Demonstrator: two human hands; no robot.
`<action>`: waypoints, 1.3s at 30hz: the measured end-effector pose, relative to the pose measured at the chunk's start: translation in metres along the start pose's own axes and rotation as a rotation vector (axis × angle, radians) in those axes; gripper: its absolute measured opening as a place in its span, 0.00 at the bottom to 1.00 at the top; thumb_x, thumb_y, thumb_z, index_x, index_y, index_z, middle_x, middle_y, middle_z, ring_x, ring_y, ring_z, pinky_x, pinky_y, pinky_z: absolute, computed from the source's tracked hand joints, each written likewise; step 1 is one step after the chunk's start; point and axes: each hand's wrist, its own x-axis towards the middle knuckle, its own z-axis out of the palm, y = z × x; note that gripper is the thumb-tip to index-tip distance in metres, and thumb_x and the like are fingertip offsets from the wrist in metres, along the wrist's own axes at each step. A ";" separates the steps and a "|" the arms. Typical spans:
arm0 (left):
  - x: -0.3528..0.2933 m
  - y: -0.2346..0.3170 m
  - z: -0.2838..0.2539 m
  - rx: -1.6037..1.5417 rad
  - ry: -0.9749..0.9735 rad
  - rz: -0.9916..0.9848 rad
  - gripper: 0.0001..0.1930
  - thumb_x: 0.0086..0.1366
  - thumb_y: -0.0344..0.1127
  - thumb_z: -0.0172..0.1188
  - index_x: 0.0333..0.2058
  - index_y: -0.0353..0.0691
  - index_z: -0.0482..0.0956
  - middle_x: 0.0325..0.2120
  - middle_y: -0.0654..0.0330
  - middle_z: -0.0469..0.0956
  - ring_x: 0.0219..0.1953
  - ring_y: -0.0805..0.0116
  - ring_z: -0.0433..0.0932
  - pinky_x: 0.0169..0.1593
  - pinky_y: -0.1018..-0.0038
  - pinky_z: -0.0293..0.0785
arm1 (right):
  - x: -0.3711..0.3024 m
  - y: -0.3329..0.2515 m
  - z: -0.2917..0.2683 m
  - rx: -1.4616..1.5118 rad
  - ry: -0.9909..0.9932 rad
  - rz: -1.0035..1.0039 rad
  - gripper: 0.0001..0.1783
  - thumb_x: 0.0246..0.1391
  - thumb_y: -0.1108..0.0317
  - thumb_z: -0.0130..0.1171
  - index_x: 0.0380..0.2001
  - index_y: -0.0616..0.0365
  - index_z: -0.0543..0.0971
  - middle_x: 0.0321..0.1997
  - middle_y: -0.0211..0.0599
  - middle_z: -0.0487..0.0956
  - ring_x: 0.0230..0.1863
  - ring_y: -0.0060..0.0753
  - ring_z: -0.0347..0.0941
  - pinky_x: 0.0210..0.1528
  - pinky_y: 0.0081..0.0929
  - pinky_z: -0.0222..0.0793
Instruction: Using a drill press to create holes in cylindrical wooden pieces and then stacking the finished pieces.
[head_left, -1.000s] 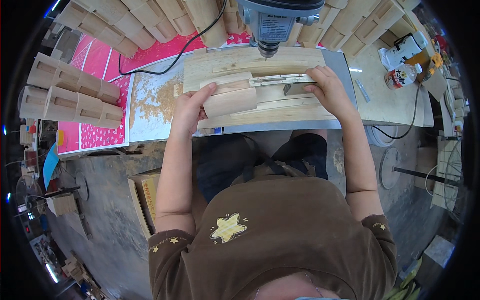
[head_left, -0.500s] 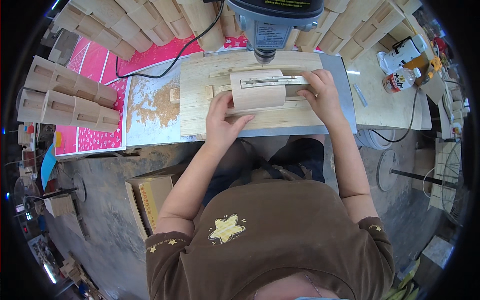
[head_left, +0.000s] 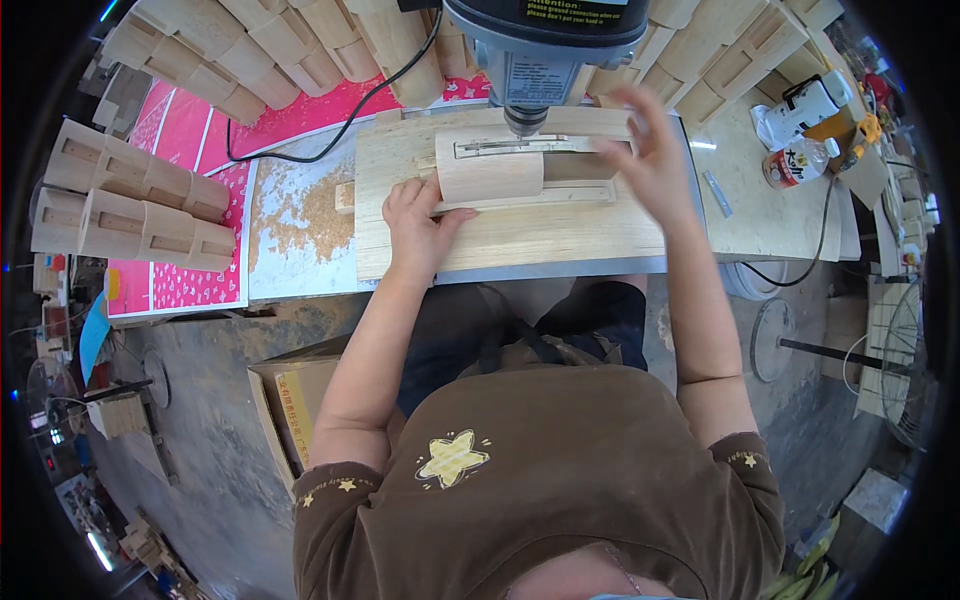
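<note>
A pale, curved wooden block (head_left: 489, 176) with a long slot in its top lies on a wooden board (head_left: 560, 240), below the chuck of a drill press (head_left: 525, 118). A thin slotted strip (head_left: 495, 146) is set in the slot and sticks out past the block's right end. My left hand (head_left: 412, 225) grips the block's left end, fingers curled at the end and thumb along the near side. Raised at the right, my right hand (head_left: 655, 165) is smeared by motion; its fingers look apart, with nothing in them, near the strip's outer end.
Stacks of similar slotted wooden pieces (head_left: 150, 230) stand at the left and along the back. Sawdust (head_left: 305, 200) covers the tabletop beside the board. A black cable (head_left: 345, 130) curves at the back left. A bottle (head_left: 800, 163) and small blue-grey tool (head_left: 717, 193) lie right.
The block has moved left and slightly away from me, under the drill chuck, with my left hand on it. My right hand has let go of the right end and lifted away.
</note>
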 end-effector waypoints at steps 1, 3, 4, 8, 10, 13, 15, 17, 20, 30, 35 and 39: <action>0.000 0.000 -0.001 0.002 0.001 -0.003 0.31 0.39 0.43 0.71 0.46 0.42 0.77 0.30 0.61 0.71 0.39 0.61 0.68 0.48 0.65 0.57 | 0.015 -0.003 -0.012 0.064 0.053 -0.030 0.28 0.48 0.71 0.62 0.53 0.55 0.67 0.52 0.32 0.72 0.57 0.29 0.64 0.56 0.30 0.62; 0.000 0.005 -0.004 0.041 0.000 0.001 0.31 0.39 0.43 0.71 0.46 0.42 0.77 0.29 0.62 0.70 0.38 0.61 0.67 0.46 0.66 0.58 | 0.069 -0.018 -0.046 -0.091 0.242 -0.316 0.18 0.54 0.71 0.57 0.49 0.58 0.72 0.40 0.33 0.75 0.45 0.25 0.70 0.46 0.20 0.65; 0.002 0.006 0.000 0.028 -0.012 0.008 0.31 0.39 0.43 0.71 0.46 0.42 0.77 0.29 0.62 0.70 0.38 0.61 0.67 0.46 0.66 0.58 | 0.095 -0.094 -0.043 0.148 0.488 0.029 0.15 0.57 0.62 0.51 0.42 0.60 0.74 0.34 0.36 0.75 0.39 0.27 0.71 0.40 0.24 0.65; 0.001 0.006 0.000 0.075 0.022 0.044 0.32 0.40 0.44 0.71 0.47 0.41 0.76 0.29 0.62 0.70 0.38 0.61 0.67 0.46 0.66 0.58 | 0.122 -0.147 -0.027 0.127 0.478 0.267 0.22 0.61 0.53 0.46 0.34 0.63 0.77 0.27 0.39 0.76 0.32 0.29 0.71 0.34 0.28 0.65; 0.001 0.007 0.001 0.090 0.020 0.048 0.32 0.40 0.44 0.70 0.47 0.41 0.76 0.29 0.62 0.70 0.38 0.62 0.67 0.45 0.66 0.58 | 0.128 -0.134 -0.028 -0.150 0.228 0.163 0.22 0.60 0.53 0.46 0.33 0.64 0.77 0.25 0.40 0.76 0.30 0.29 0.71 0.33 0.28 0.65; 0.001 0.007 0.001 0.087 0.023 0.032 0.32 0.40 0.45 0.70 0.47 0.41 0.76 0.29 0.62 0.70 0.37 0.62 0.67 0.45 0.66 0.58 | 0.104 -0.138 -0.033 -0.422 0.124 -0.144 0.22 0.58 0.54 0.47 0.32 0.65 0.77 0.24 0.43 0.76 0.28 0.33 0.72 0.32 0.28 0.65; -0.001 0.006 0.000 0.104 0.042 0.053 0.31 0.41 0.45 0.70 0.47 0.41 0.76 0.29 0.62 0.70 0.37 0.62 0.67 0.45 0.66 0.58 | 0.070 -0.134 -0.042 -0.604 0.103 -0.320 0.16 0.58 0.62 0.49 0.37 0.65 0.77 0.24 0.38 0.75 0.29 0.28 0.71 0.33 0.22 0.64; -0.003 0.003 0.000 0.103 0.048 0.050 0.31 0.41 0.44 0.70 0.47 0.41 0.76 0.29 0.62 0.70 0.37 0.62 0.67 0.44 0.66 0.59 | 0.030 -0.117 -0.033 -0.555 0.089 -0.237 0.10 0.58 0.70 0.50 0.38 0.64 0.78 0.20 0.28 0.70 0.25 0.18 0.66 0.30 0.16 0.60; -0.001 0.006 0.000 0.091 0.040 0.048 0.31 0.40 0.44 0.70 0.46 0.41 0.76 0.28 0.62 0.70 0.36 0.62 0.67 0.43 0.66 0.59 | -0.014 -0.085 -0.004 -0.264 0.201 -0.213 0.05 0.51 0.72 0.56 0.29 0.62 0.78 0.17 0.38 0.70 0.17 0.34 0.66 0.21 0.28 0.60; 0.001 0.007 0.002 0.063 0.034 0.062 0.30 0.40 0.42 0.71 0.45 0.40 0.76 0.26 0.62 0.70 0.33 0.61 0.67 0.41 0.67 0.60 | -0.015 -0.040 0.000 -0.346 0.223 -0.498 0.05 0.53 0.74 0.53 0.30 0.62 0.78 0.20 0.35 0.71 0.21 0.28 0.65 0.23 0.25 0.57; 0.001 0.019 0.002 0.113 0.057 0.043 0.30 0.40 0.41 0.71 0.45 0.43 0.77 0.26 0.63 0.70 0.33 0.62 0.68 0.42 0.66 0.60 | 0.075 -0.089 -0.044 -0.939 0.141 -0.349 0.11 0.58 0.68 0.51 0.29 0.66 0.78 0.18 0.26 0.68 0.22 0.14 0.62 0.23 0.15 0.54; 0.008 0.042 0.027 0.023 0.062 0.008 0.29 0.41 0.41 0.70 0.46 0.45 0.76 0.26 0.65 0.71 0.34 0.64 0.70 0.42 0.66 0.59 | 0.157 -0.092 -0.026 -0.413 0.218 -0.157 0.20 0.54 0.59 0.46 0.25 0.69 0.76 0.23 0.50 0.76 0.27 0.39 0.72 0.32 0.30 0.65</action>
